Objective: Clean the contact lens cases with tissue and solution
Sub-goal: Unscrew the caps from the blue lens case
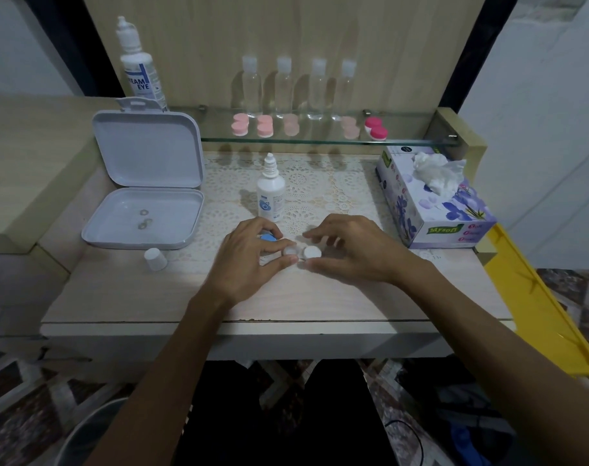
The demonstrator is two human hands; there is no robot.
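A white contact lens case (pixel 302 253) with two round wells lies on the lace mat at the middle of the table. My left hand (pixel 252 260) pinches its left well between thumb and fingers, and a blue cap (pixel 268 237) shows under the same hand's fingers. My right hand (pixel 350 250) hovers over the right well with fingers spread and loosely curved; whether it touches the case is unclear. A small solution bottle (pixel 270 190) stands uncapped just behind the hands. Its white cap (pixel 155 259) sits at the left. A tissue box (pixel 434 203) stands at the right.
An open grey plastic box (pixel 145 183) holding two small rings lies at the left. A large solution bottle (pixel 141 68) stands behind it. The glass shelf (pixel 320 140) carries several clear bottles and pink lens cases. A yellow object (pixel 538 297) lies along the table's right side.
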